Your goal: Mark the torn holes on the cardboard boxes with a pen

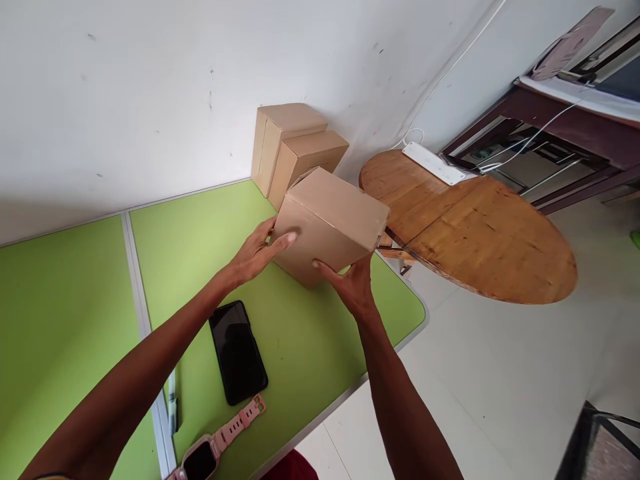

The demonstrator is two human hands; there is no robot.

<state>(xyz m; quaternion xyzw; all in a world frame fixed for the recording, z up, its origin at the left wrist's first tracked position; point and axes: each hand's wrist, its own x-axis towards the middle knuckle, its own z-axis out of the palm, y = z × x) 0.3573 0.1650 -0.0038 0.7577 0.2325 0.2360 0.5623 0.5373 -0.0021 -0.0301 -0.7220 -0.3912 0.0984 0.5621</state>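
A brown cardboard box (pixel 330 217) is held tilted between my two hands, over the right end of the green folding table (pixel 310 333). My left hand (pixel 257 253) grips its left side, thumb on the near face and fingers partly hidden behind. At the lower right corner, my right hand (pixel 353 283) holds it with the thumb on the near face; the other fingers are mostly hidden beneath. Just behind stand two more cardboard boxes, one (pixel 293 120) against the wall and another (pixel 315 150) in front of it.
On the green table lie a black smartphone (pixel 239 352), a pink-strapped smartwatch (pixel 200 460) and a pen (pixel 173 407). To the right is an oval wooden table (pixel 490 240) with a white power strip (pixel 435 163). A dark cabinet (pixel 560 133) stands beyond.
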